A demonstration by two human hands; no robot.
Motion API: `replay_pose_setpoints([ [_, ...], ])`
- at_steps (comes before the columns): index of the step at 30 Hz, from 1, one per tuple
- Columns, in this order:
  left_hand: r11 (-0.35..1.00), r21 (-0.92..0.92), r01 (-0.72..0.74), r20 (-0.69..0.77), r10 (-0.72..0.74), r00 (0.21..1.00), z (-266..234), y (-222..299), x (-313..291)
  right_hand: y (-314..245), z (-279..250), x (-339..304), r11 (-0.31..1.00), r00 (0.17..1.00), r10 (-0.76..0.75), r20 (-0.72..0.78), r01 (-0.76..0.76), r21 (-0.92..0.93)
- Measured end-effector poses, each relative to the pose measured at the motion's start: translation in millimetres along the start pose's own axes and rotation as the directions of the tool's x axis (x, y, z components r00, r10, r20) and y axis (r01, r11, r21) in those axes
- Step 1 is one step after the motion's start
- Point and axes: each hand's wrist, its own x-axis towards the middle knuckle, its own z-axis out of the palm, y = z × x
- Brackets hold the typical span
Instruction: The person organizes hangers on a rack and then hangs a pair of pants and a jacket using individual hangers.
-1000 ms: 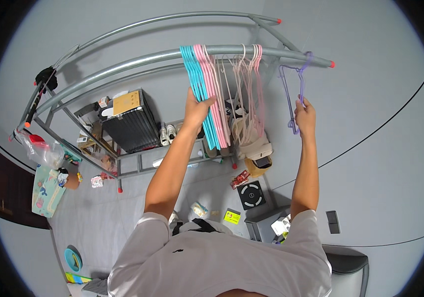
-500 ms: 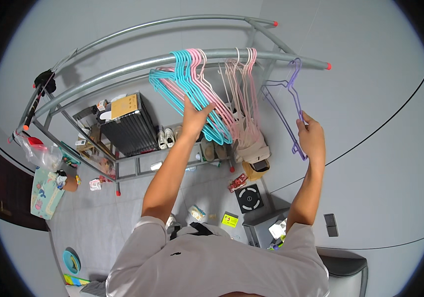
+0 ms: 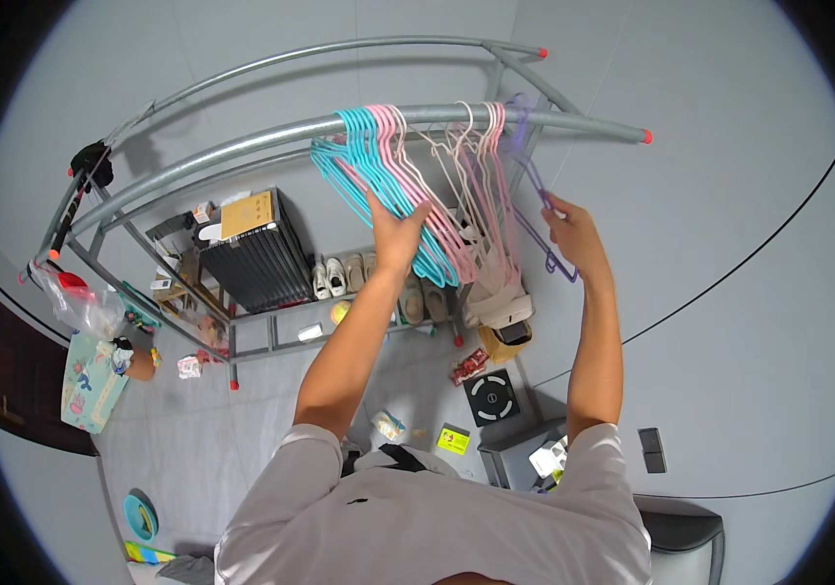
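Hangers (image 3: 407, 185) crowding the rail (image 3: 271, 132) — right end free
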Motion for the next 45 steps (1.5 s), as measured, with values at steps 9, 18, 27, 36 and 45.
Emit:
replay_pose_setpoints([
  [9,0.962,0.016,0.273,0.351,-0.261,0.899,-5,32,0,-2,59,-19,0.971,0.984,-0.175,-0.026,0.168,-0.170],
  [18,0.936,0.251,0.248,0.590,-0.351,0.727,10,61,7,-4,71,-19,0.985,0.983,-0.154,-0.102,0.144,-0.097],
  [27,0.905,0.092,0.415,0.720,-0.348,0.600,61,35,12,16,43,-9,0.983,0.970,0.010,-0.244,-0.054,-0.176],
  [36,0.997,0.074,-0.034,0.501,-0.008,0.865,52,-52,-11,55,67,-50,0.941,0.927,-0.289,-0.240,0.229,-0.250],
  [45,0.981,0.191,-0.018,0.476,-0.076,0.876,11,-38,-46,52,140,-108,0.947,0.912,0.231,-0.340,-0.131,0.293],
])
